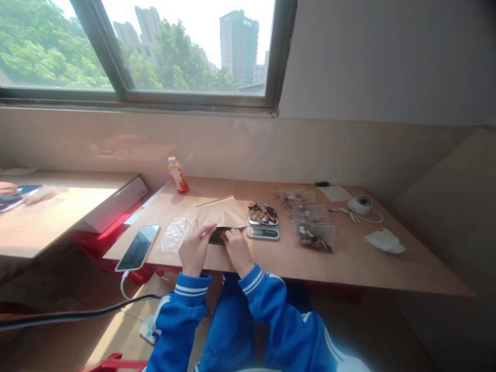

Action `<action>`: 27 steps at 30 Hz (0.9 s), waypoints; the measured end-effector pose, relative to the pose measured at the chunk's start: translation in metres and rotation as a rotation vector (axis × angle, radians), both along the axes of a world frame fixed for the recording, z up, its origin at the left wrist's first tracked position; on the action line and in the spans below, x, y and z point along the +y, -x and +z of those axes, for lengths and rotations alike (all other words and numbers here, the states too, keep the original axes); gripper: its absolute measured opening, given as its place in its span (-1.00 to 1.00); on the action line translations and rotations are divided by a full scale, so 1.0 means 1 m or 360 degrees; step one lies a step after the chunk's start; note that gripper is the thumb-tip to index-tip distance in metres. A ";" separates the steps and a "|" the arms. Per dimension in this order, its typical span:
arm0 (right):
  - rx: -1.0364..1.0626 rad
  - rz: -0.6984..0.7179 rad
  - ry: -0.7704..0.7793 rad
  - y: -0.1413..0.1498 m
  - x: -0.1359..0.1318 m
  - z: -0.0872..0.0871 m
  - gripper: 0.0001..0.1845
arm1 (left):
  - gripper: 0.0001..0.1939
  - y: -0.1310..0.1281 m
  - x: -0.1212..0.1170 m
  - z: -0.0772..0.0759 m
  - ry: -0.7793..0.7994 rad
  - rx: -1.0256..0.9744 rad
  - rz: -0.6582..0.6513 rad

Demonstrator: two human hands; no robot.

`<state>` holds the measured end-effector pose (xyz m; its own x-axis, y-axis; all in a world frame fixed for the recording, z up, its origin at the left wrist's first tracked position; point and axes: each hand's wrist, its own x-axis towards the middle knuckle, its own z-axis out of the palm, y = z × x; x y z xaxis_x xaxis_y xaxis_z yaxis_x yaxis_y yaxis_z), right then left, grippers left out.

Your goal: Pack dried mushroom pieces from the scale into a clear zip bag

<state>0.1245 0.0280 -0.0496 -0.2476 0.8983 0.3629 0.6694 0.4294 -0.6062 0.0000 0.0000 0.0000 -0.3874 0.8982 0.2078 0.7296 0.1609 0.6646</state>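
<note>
My left hand (195, 247) and my right hand (237, 248) meet at the near edge of the wooden table (349, 258). Both pinch a small dark packet (217, 236) that lies under the near edge of a brown paper bag (221, 212). The fingers of each hand are closed on it. Just right of my right hand stands a small digital scale (263, 222) with several dark dried pieces piled on its pan. A crumpled clear plastic bag (177, 232) lies left of my left hand.
A phone (138, 247) on a cable lies at the table's left edge. A red-and-white drink bottle (177, 175) stands at the back. Several clear zip bags (310, 222), a white round device (359, 204) and a white tissue (384, 241) lie to the right. A second table (46, 217) stands left.
</note>
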 end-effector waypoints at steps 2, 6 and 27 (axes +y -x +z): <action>0.0180 0.0019 -0.0014 -0.007 -0.003 0.002 -0.80 | -0.77 0.000 0.000 0.001 -0.0003 -0.0034 -0.0015; 0.0436 0.0091 -0.0002 -0.019 -0.002 0.006 -0.80 | -0.78 -0.002 0.000 0.002 0.0006 -0.0028 -0.0027; 0.1584 0.0402 0.0716 -0.043 -0.004 0.015 -0.66 | -0.76 0.001 0.000 0.001 0.0013 -0.0087 -0.0030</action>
<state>0.1674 0.0242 -0.0343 -0.2219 0.9626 0.1555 -0.2750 0.0912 -0.9571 -0.0010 0.0003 0.0007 -0.3807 0.9072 0.1793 0.6952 0.1530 0.7023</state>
